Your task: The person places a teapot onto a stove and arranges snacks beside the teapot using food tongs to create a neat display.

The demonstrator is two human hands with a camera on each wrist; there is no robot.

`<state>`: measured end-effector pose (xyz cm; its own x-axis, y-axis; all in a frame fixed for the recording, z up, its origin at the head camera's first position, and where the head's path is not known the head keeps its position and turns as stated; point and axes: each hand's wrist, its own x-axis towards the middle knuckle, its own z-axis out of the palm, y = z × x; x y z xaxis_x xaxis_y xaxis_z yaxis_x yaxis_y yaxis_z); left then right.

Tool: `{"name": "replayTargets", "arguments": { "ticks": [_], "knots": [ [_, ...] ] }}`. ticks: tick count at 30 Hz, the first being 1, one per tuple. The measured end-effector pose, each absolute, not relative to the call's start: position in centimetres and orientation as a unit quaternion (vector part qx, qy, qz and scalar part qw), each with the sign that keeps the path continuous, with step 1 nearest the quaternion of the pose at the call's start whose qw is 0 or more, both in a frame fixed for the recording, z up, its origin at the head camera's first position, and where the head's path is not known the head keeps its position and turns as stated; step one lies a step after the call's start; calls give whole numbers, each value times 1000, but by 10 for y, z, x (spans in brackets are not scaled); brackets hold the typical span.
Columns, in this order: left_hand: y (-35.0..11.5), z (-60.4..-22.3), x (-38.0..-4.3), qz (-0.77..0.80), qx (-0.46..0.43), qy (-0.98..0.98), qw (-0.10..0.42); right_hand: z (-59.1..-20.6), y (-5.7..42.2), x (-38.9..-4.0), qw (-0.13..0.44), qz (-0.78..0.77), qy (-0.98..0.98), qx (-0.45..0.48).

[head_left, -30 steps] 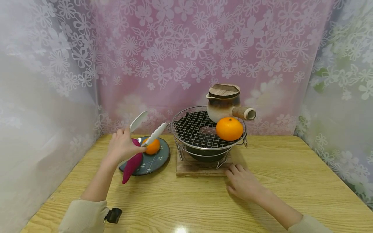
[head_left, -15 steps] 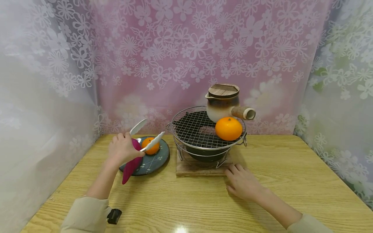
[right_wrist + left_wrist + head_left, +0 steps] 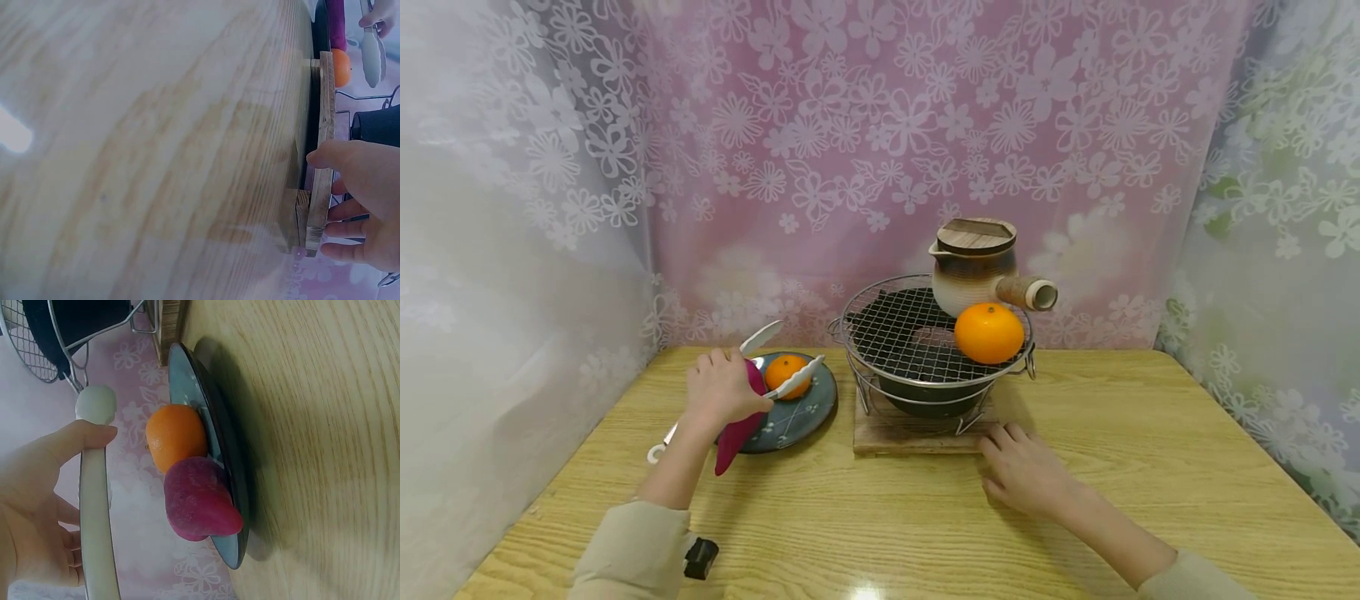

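Note:
My left hand (image 3: pixel 721 390) holds white-tipped tongs (image 3: pixel 801 377), their arms spread apart. The tong tips stand around an orange (image 3: pixel 782 368) on the dark blue-green plate (image 3: pixel 820 408), one overlapping its right side in the head view. In the left wrist view, the thumb presses along a tong arm (image 3: pixel 97 512), above the fruit. Beside that orange, a magenta sweet potato (image 3: pixel 737 440) lies partly over the plate's front rim, partly hidden by the hand. My right hand (image 3: pixel 1022 467) grips the right front corner of a wooden board (image 3: pixel 917 443), thumb at its front edge (image 3: pixel 322 156).
On the board stands a round black grill with a wire grate (image 3: pixel 910 342) and wire legs. The grate bears a second orange (image 3: pixel 989 333) and a clay side-handled teapot (image 3: pixel 962 287) with a wooden lid. A floral curtain (image 3: pixel 850 167) hangs behind the table (image 3: pixel 850 525).
My left hand has lowered the tongs, bringing their tips down from above the plate to around the orange there. The tongs' white ring end now shows behind the wrist. My right hand stays put.

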<state>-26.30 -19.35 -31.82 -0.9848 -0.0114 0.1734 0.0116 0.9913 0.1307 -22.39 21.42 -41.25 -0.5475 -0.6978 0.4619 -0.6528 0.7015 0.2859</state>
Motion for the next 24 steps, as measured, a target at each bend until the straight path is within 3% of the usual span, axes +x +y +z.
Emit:
{"name": "replayTargets", "arguments": {
  "ticks": [24],
  "knots": [
    [-192,-330,-267,-5,7,-996,85,-407,210,-219,226,-63,-907,350]
  ]
}}
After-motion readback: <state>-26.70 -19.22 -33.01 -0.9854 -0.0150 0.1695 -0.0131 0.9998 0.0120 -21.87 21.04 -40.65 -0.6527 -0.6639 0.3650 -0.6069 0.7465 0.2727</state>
